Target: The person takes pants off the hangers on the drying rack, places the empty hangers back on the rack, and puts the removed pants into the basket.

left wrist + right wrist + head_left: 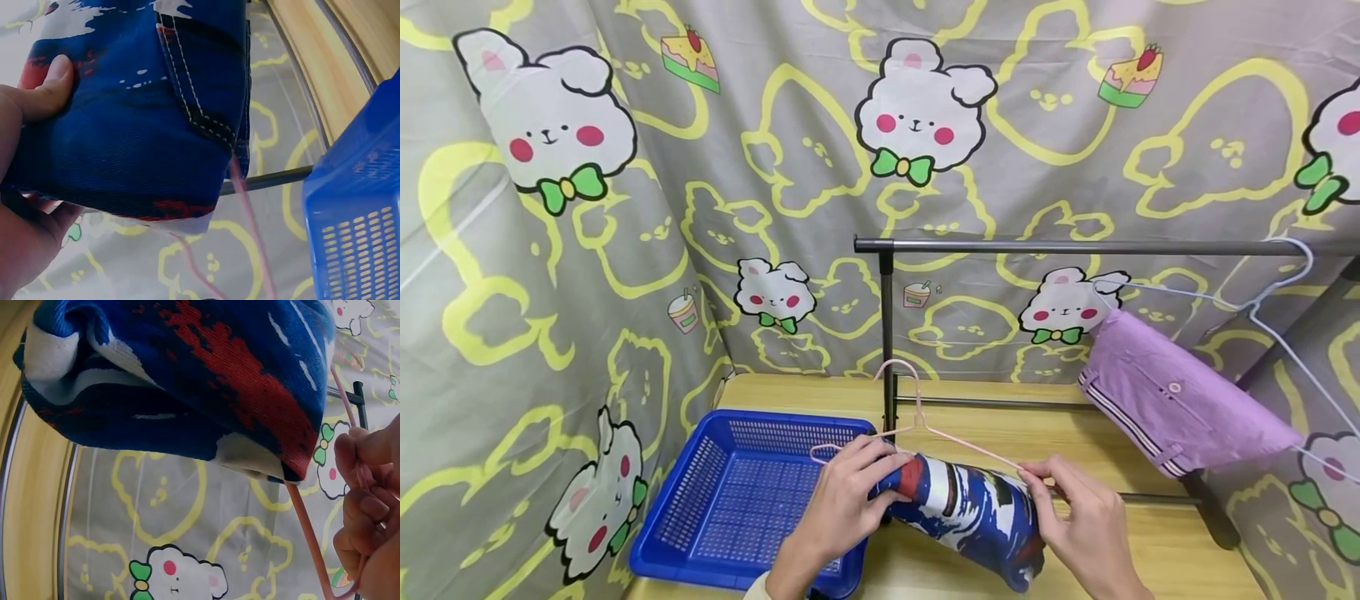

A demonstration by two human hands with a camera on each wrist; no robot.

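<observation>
A pair of blue denim shorts [958,508] with red and white splashes hangs folded over the lower bar of a pink hanger [958,437]. On the left, my left hand [852,492] pinches the folded cloth, thumb on one face in the left wrist view. My right hand [1082,517] grips the hanger's right corner, and the right wrist view shows its curled fingers [369,509] around the pink wire. The hanger's hook points up, off the rail. Part of the hanger's lower bar is hidden by the shorts.
A blue plastic basket [681,500] stands on the wooden tabletop [790,390] at left. Behind my hands is a dark metal rack [1000,247]. From its rail hangs a light blue hanger [1255,308] carrying a purple folded garment [1187,392]. Patterned curtains [820,208] enclose the table.
</observation>
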